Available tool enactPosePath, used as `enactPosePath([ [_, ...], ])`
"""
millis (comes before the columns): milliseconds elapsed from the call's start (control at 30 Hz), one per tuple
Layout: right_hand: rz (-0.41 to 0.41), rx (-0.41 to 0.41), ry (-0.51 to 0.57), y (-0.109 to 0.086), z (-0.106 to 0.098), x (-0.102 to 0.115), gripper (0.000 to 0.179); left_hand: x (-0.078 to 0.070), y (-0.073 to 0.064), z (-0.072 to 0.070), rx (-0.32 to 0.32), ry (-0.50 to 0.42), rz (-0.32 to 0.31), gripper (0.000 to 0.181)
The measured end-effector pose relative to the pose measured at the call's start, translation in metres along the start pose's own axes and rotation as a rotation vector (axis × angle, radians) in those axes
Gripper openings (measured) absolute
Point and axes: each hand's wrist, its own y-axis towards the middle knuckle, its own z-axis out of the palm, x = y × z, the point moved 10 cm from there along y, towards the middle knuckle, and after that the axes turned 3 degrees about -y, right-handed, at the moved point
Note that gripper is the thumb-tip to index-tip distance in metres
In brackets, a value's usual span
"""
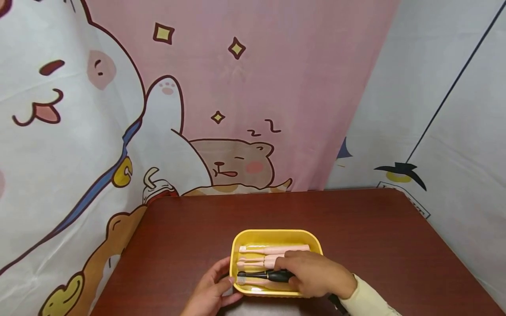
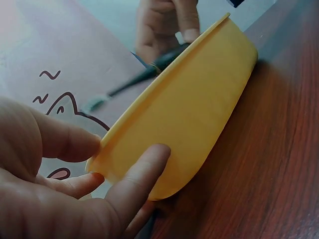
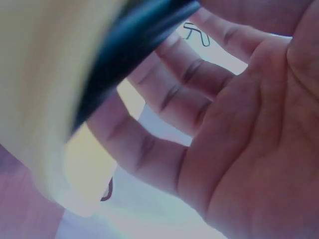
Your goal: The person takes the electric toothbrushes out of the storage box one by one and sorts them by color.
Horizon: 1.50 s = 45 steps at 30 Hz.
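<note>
A yellow plastic tray [image 1: 276,235] stands near the table's front edge. My left hand [image 1: 215,285] holds its left end; in the left wrist view the fingertips pinch the rim and another finger lies along the outer wall. My right hand [image 1: 316,272] reaches over the tray's right side and grips a black electric toothbrush [image 1: 272,275] by its handle. The brush head points left and, in the left wrist view, shows above the rim. Several pink toothbrushes [image 1: 286,249] lie side by side in the tray, partly covered by my right hand.
The dark reddish-brown table [image 1: 189,228] extends behind and to both sides of the tray. Behind it hangs a cloth [image 1: 300,87] printed with cartoon animals, which also runs along the left and right sides.
</note>
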Motion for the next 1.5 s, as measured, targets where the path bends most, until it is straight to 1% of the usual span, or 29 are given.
enactPosePath([
  [200, -0.041, -0.033, 0.099, 0.000, -0.024, -0.003, 0.033, 0.000, 0.001, -0.002, -0.009, 0.004, 0.004, 0.068],
  [400, -0.050, -0.074, 0.214, 0.003, -0.047, -0.018, 0.033, 0.001, 0.003, -0.002, -0.017, 0.008, -0.012, 0.067],
  [467, -0.059, -0.103, 0.248, 0.002, -0.056, -0.026, 0.035, 0.001, 0.003, -0.002, -0.018, 0.010, -0.014, 0.067],
  [600, -0.066, -0.197, 0.293, 0.000, -0.076, -0.045, 0.038, 0.001, 0.001, -0.002, -0.018, 0.012, -0.013, 0.068],
  [700, -0.040, -0.272, 0.313, 0.000, -0.091, -0.061, 0.037, 0.001, 0.000, -0.002, -0.022, 0.010, -0.018, 0.069],
  [833, 0.006, -0.363, 0.309, 0.003, -0.103, -0.083, 0.035, 0.003, 0.001, -0.004, -0.037, 0.013, -0.034, 0.070],
  [1000, 0.063, -0.466, 0.315, 0.011, -0.106, -0.111, 0.036, 0.004, 0.001, -0.003, -0.034, 0.013, -0.032, 0.070],
  [1067, 0.087, -0.495, 0.336, 0.016, -0.105, -0.122, 0.036, 0.004, 0.001, -0.003, -0.034, 0.013, -0.031, 0.070],
  [1167, 0.115, -0.543, 0.348, 0.027, -0.102, -0.138, 0.037, 0.003, 0.000, -0.003, -0.038, 0.014, -0.035, 0.070],
  [1267, 0.113, -0.584, 0.369, 0.042, -0.097, -0.150, 0.037, 0.002, 0.001, -0.004, -0.040, 0.009, -0.036, 0.071],
  [1367, 0.099, -0.606, 0.401, 0.058, -0.091, -0.160, 0.037, 0.004, 0.002, -0.005, -0.038, 0.006, -0.039, 0.071],
  [1500, 0.113, -0.614, 0.450, 0.074, -0.085, -0.173, 0.036, 0.006, 0.003, -0.006, -0.032, 0.012, -0.045, 0.071],
])
